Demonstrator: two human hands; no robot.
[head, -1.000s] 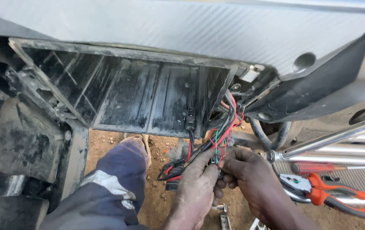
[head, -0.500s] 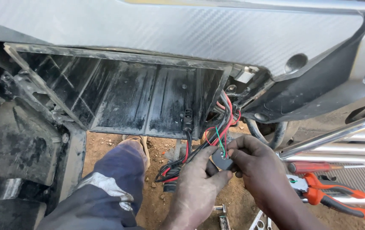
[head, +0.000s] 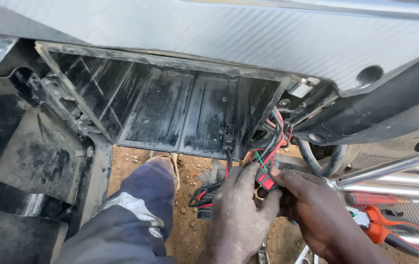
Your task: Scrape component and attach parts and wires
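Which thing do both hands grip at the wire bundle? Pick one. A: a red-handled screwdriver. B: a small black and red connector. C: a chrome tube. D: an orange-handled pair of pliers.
B: the left hand and right hand pinch the small black and red connector between them, while the pliers and screwdriver lie untouched at the right.

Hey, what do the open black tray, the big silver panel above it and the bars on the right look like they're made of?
The black tray looks like moulded plastic: matt, dusty, with ribbed walls. The silver panel shows a fine woven pattern, perhaps a carbon-look plastic or film; I cannot tell which. The bars look like chromed or polished metal, with bright mirror-like highlights. Both hands, left hand and right hand, hold a small red connector on plastic-sheathed wires.
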